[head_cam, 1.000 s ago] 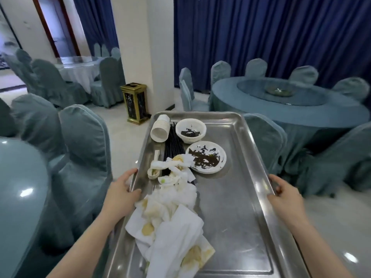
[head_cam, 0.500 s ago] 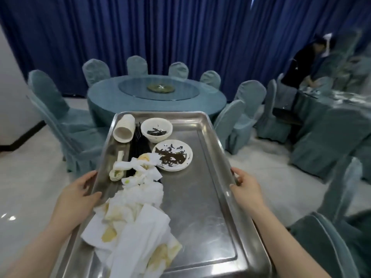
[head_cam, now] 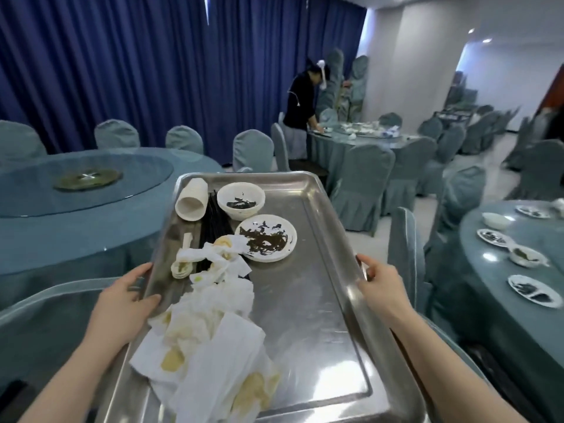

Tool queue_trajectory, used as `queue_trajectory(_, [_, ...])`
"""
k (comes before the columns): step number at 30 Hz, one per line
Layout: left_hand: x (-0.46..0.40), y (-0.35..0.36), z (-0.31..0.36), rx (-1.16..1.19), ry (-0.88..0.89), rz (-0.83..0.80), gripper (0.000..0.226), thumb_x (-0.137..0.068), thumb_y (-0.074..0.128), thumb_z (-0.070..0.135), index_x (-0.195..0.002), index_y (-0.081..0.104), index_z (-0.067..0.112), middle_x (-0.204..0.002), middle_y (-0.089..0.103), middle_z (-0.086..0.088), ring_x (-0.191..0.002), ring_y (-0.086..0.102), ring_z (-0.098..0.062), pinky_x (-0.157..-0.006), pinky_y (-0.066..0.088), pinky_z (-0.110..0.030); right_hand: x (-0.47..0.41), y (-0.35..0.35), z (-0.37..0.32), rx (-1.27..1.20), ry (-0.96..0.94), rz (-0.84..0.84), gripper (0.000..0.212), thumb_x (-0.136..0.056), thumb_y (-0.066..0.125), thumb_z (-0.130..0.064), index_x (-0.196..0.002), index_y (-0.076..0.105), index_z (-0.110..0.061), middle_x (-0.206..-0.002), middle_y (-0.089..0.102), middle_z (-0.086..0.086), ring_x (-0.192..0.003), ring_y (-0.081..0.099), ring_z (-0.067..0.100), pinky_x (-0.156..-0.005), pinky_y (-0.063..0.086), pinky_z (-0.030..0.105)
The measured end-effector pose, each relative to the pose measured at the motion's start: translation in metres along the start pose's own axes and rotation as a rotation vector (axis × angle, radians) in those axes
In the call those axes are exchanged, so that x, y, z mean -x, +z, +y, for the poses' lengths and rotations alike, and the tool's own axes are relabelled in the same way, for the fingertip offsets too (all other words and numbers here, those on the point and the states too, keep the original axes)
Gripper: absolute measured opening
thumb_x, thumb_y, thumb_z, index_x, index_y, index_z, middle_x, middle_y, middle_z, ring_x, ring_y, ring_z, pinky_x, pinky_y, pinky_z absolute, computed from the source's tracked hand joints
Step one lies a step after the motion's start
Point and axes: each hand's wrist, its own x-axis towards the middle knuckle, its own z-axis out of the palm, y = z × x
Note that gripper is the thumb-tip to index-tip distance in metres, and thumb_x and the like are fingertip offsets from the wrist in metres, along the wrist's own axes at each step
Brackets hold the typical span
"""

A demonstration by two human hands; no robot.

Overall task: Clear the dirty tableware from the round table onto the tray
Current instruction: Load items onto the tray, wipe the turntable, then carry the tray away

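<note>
Left hand (head_cam: 122,297): thumb over the rim, fingers curled under, clamped on the tray's 9 o'clock edge.
Right hand (head_cam: 380,283): fingers wrapped round the 3 o'clock rim.
Tray (head_cam: 320,315): steel, carried between both hands.
Napkins (head_cam: 207,337): stained heap, 7 o'clock.
Plate (head_cam: 266,238): dirty, centre.
Bowl (head_cam: 241,200), cup stack (head_cam: 192,199), chopsticks (head_cam: 213,218): 11–12 o'clock.
Round table (head_cam: 518,285): 3 o'clock, dirty dishes on it.

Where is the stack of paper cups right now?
The stack of paper cups lies on its side in the far left corner of the metal tray, just left of the black chopsticks and the small white bowl.
</note>
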Motion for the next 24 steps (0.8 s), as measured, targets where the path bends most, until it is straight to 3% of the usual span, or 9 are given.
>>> queue_trajectory(3, [-0.058,0.054,0.018,0.035,0.019,-0.086,0.063,-0.077,0.075,0.01,-0.124,0.054,0.046,-0.095,0.065,-0.002,-0.097,0.062,-0.018,-0.069,0.05,-0.033,-0.042,-0.013,0.021,0.009,0.059,0.065,0.063,-0.078,0.054,-0.002,-0.135,0.051,-0.026,-0.06,0.05,-0.012,-0.053,0.049,0.004,-0.05,0.036,0.017])
queue_trajectory(5, [-0.095,0.095,0.026,0.041,0.044,-0.118,0.065,-0.076,0.076,0.011,-0.124,0.053,0.047,-0.099,0.066,-0.003,-0.096,0.063,-0.019,-0.071,0.051,-0.035,-0.075,-0.018,0.039,0.007,0.074,0.095,0.065,-0.076,0.053,-0.002,-0.134,0.052,-0.031,-0.071,0.063,-0.006,-0.059,0.058,0.009,-0.049,0.042,0.017])
queue_trajectory(8, [-0.151,0.153,0.04,-0.001,0.086,-0.164,0.068,-0.074,0.074,0.012,-0.127,0.049,0.046,-0.085,0.069,0.015,-0.074,0.068,-0.008,-0.063,0.051,-0.031,-0.128,-0.02,0.066,-0.002,0.12,0.159,0.067,-0.077,0.054,-0.002,-0.135,0.049,-0.034,-0.076,0.066,0.009,-0.055,0.058,0.014,-0.046,0.048,0.02])
queue_trajectory(12, [-0.222,0.228,0.058,-0.127,0.145,-0.235,0.072,-0.08,0.067,0.017,-0.138,0.035,0.043,-0.114,0.064,0.0,-0.096,0.062,-0.021,-0.071,0.046,-0.034,-0.201,-0.017,0.093,-0.014,0.154,0.191,0.064,-0.079,0.055,0.001,-0.137,0.05,-0.027,-0.057,0.049,-0.002,-0.046,0.047,0.004,-0.042,0.04,0.01])
queue_trajectory(14, [-0.254,0.26,0.068,-0.156,0.152,-0.265,0.068,-0.082,0.063,0.017,-0.138,0.034,0.043,-0.119,0.06,0.001,-0.098,0.058,-0.019,-0.07,0.044,-0.034,-0.237,-0.016,0.103,-0.005,0.186,0.19,0.063,-0.08,0.055,0.001,-0.137,0.05,-0.025,-0.056,0.048,-0.006,-0.046,0.048,0.003,-0.044,0.04,0.009])
queue_trajectory(17, [-0.305,0.305,0.081,-0.186,0.171,-0.296,0.064,-0.081,0.061,0.02,-0.133,0.036,0.047,-0.089,0.061,0.006,-0.072,0.059,-0.014,-0.057,0.043,-0.031,-0.288,-0.009,0.118,-0.021,0.223,0.201,0.059,-0.079,0.056,0.003,-0.129,0.056,-0.028,-0.057,0.057,-0.002,-0.052,0.055,0.004,-0.045,0.04,0.005])
queue_trajectory(19, [-0.345,0.338,0.089,-0.179,0.168,-0.318,0.064,-0.08,0.063,0.018,-0.131,0.038,0.05,-0.073,0.056,0.01,-0.065,0.058,-0.013,-0.053,0.04,-0.03,-0.327,-0.001,0.131,-0.028,0.243,0.198,0.058,-0.08,0.057,0.001,-0.123,0.054,-0.037,-0.064,0.065,-0.009,-0.059,0.06,0.003,-0.048,0.041,0.006])
queue_trajectory(21, [-0.389,0.372,0.098,-0.152,0.173,-0.332,0.065,-0.079,0.065,0.015,-0.127,0.042,0.051,-0.07,0.057,0.012,-0.063,0.058,-0.01,-0.052,0.039,-0.028,-0.367,0.009,0.143,0.004,0.281,0.22,0.055,-0.08,0.059,-0.005,-0.129,0.054,-0.031,-0.062,0.064,-0.019,-0.061,0.06,-0.002,-0.053,0.042,0.012])
queue_trajectory(24, [-0.455,0.424,0.112,-0.104,0.175,-0.391,0.067,-0.076,0.065,0.008,-0.12,0.046,0.055,-0.074,0.062,0.007,-0.06,0.059,-0.013,-0.054,0.043,-0.03,-0.427,0.02,0.158,0.033,0.361,0.275,0.057,-0.079,0.06,-0.008,-0.133,0.054,-0.024,-0.055,0.056,-0.012,-0.049,0.052,0.001,-0.049,0.039,0.013])
